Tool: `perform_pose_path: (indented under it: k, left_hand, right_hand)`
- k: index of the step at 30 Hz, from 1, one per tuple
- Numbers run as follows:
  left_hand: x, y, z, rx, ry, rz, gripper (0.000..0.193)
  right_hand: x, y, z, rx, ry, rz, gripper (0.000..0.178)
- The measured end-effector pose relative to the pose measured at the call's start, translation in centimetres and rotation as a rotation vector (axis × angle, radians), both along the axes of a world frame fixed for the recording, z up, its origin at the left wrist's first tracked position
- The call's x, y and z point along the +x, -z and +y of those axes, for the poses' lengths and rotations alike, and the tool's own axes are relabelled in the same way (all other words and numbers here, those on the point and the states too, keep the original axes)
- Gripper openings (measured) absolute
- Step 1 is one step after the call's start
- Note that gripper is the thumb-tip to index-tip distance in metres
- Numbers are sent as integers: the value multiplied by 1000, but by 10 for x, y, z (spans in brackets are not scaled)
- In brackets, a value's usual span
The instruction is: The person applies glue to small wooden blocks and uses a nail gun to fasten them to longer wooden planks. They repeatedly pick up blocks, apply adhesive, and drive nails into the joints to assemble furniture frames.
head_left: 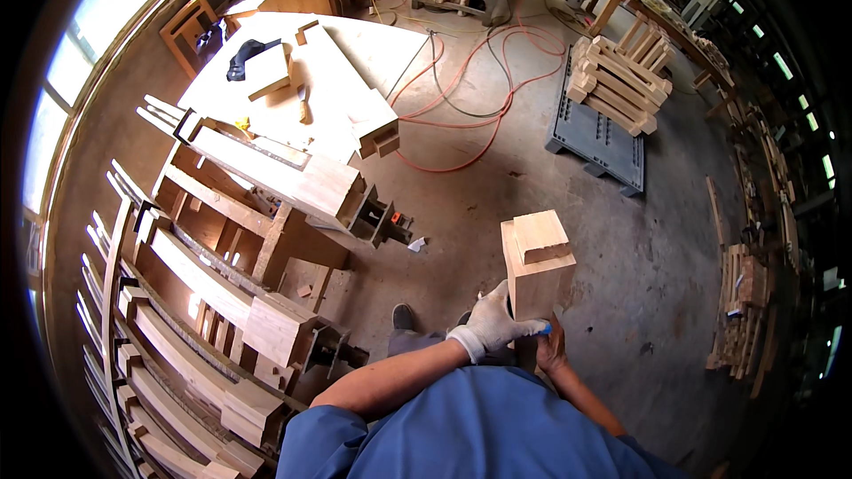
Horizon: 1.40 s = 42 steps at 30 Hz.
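Grasping a thick wooden post with a stepped upper end, the gloved left hand lies along the side nearest the person, its fingers curled against the wood. The bare right hand is at the post's lower right side; its fingers are partly hidden, so I cannot tell how far they close. A small bit of blue shows between the two hands, too small to identify.

Taking the pale tabletop as the landmark, the post is held to its right and nearer the person, well apart from it. On the tabletop are a dark cloth-like item, a boxy wooden block just beside that, a handled tool, a small yellow item and, along its right part, a long timber.

On the near side of the tabletop, long wooden pieces lie side by side among metal clamps. To the right of the tabletop, orange hose loops over the concrete floor. Farther right of it, beyond the hose, a grey-blue pallet bears stacked wooden parts. Farthest right of the tabletop, more lumber is piled.
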<state>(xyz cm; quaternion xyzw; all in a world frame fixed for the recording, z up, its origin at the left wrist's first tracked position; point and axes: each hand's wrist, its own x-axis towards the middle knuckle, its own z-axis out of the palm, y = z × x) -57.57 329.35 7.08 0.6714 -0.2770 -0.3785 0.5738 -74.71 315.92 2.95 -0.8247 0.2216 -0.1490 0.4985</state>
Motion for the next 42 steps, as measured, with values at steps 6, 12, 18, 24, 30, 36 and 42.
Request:
perform_pose_path:
  k: [6,12,18,24,30,36,42]
  left_hand:
    - [-1,0,-2,-40,23,72,91]
    - [2,-16,-5,-13,69,56,85]
    - [4,-9,-5,-81,55,10,87]
    - [8,-16,-3,-127,54,111,92]
    - [-1,20,15,-47,108,192,96]
    - [28,-2,34,-117,-130,164,76]
    - [99,-23,102,-392,-291,389,74]
  right_hand:
    - [-6,12,-3,52,-3,-15,80]
    - [-13,17,-9,-28,12,-9,78]
    - [-25,24,-14,-127,4,39,71]
    - [-4,49,-38,-42,140,-63,78]
    - [127,-57,-46,-135,31,10,68]
    - [230,-171,30,-99,-280,63,77]
    - [199,-180,16,-407,-635,256,110]
